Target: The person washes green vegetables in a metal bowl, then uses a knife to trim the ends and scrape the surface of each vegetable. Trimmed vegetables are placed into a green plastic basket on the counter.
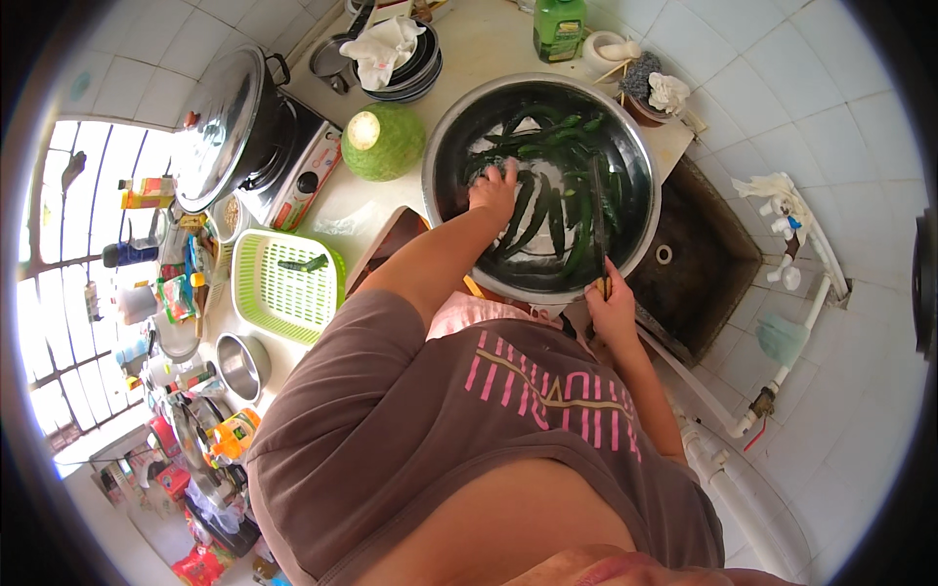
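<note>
A large stainless steel basin (434,176) holds water and several long dark green vegetables (538,212), whose exact kind is unclear. My left hand (495,192) reaches palm down into the basin's left side; its fingertips are at the water, and what lies under them is hidden. At the near right rim, my right hand (614,302) grips the handle of a long knife (598,209). The knife's dark blade points away from me, over the vegetables. To the left, a green and white plastic basket (253,289) contains one short dark green vegetable piece (303,264).
A dark sink (692,271) adjoins the basin on the right, below a wall tap (790,249). A round green melon (385,143) sits left of the basin, near a portable stove (308,176) with a lidded pot (227,124). Stacked bowls (403,77) and a green bottle (558,29) stand behind.
</note>
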Available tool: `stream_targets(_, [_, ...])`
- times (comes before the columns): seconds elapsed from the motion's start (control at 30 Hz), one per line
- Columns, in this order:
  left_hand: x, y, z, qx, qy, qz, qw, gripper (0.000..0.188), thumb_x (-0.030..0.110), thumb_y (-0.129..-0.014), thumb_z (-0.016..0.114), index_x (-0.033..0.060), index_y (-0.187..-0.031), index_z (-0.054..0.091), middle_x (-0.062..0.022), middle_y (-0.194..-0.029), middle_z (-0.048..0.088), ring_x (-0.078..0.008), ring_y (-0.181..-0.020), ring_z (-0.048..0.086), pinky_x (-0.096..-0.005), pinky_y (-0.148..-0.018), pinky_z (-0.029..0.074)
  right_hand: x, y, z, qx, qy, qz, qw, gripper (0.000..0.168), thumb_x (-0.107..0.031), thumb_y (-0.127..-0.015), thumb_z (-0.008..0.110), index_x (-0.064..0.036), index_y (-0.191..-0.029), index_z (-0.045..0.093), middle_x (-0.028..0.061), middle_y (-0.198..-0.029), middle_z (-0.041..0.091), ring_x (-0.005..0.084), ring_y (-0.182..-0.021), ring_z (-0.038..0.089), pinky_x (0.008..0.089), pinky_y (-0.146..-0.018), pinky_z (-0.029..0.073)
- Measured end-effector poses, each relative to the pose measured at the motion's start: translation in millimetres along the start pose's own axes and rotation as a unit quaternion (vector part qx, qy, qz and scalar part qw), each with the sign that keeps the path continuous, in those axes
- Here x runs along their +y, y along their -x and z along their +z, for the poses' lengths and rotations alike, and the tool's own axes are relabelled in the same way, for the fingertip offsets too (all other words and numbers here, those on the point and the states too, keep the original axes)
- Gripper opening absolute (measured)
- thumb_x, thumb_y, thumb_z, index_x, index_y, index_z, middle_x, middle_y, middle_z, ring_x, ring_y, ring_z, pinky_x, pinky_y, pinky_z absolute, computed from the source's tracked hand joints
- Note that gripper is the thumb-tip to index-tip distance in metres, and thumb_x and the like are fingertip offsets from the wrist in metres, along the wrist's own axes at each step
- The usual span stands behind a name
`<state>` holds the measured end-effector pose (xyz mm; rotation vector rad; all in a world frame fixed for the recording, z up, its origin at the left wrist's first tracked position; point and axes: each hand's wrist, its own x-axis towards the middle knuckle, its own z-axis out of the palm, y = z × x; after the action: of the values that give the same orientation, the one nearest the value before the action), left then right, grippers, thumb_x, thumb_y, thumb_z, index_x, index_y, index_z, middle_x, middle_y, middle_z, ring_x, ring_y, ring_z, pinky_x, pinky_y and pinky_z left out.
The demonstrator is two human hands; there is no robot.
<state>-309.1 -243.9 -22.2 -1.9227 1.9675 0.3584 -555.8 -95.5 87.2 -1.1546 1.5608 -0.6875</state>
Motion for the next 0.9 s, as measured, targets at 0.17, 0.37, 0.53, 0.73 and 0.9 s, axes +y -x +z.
stream_targets(0.17, [1.4,-15.4,1.1,0.066,0.035,0.09,0.993,0.038,0.018,-0.095,0.05,0.0104,-0.131,0.039,-0.0171,-0.124,0.045,-0.0357,-0.107,0.052,-0.0465,-0.08,0.053,-10.1,6.1,1.2,0.015,0.027,-0.023,0.999,0.058,-0.011,-0.082,0.059,0.002,-0.136,0.046,0.0073,-0.087,0.062,0.0129,-0.075,0.055,0.025,-0.074,0.046])
stream_targets(0.37, [-1.8,-32.4,19.6,0.081,0.129,0.04,0.988,0.04,0.035,-0.098,0.048,0.0008,-0.12,0.048,-0.0165,-0.111,0.058,-0.0375,-0.099,0.061,-0.0443,-0.078,0.054,-1.3,8.9,2.1,0.021,0.02,-0.011,1.0,0.056,-0.012,-0.083,0.059,0.002,-0.136,0.046,0.0096,-0.093,0.063,0.0132,-0.08,0.057,0.0255,-0.078,0.046])
stream_targets(0.53, [-4.7,-15.1,-13.1,0.008,0.316,0.002,0.949,0.05,0.039,-0.096,0.05,0.001,-0.127,0.045,-0.0227,-0.106,0.065,-0.0394,-0.095,0.063,-0.0472,-0.08,0.052,-15.9,14.9,-0.5,-0.006,0.036,0.008,0.999,0.056,-0.011,-0.083,0.058,0.003,-0.135,0.045,0.0093,-0.09,0.064,0.0128,-0.078,0.057,0.0267,-0.075,0.048])
stream_targets(0.73, [-1.0,22.7,-41.8,0.096,0.422,0.108,0.895,0.039,0.03,-0.094,0.054,0.0062,-0.123,0.05,-0.0232,-0.098,0.065,-0.0415,-0.09,0.061,-0.0497,-0.077,0.049,-23.9,9.3,2.8,-0.026,0.137,-0.079,0.987,0.06,-0.013,-0.08,0.059,-0.006,-0.138,0.046,0.0146,-0.083,0.061,0.0233,-0.071,0.06,0.0314,-0.069,0.049])
stream_targets(0.9, [-3.2,25.1,-50.7,0.217,0.282,0.268,0.895,0.028,0.019,-0.088,0.054,0.008,-0.113,0.061,-0.0214,-0.105,0.065,-0.0408,-0.101,0.059,-0.0452,-0.084,0.048,-28.7,-2.4,17.4,-0.016,0.215,-0.209,0.954,0.066,-0.012,-0.076,0.061,-0.012,-0.14,0.046,0.0177,-0.088,0.062,0.0357,-0.077,0.061,0.0402,-0.068,0.05])
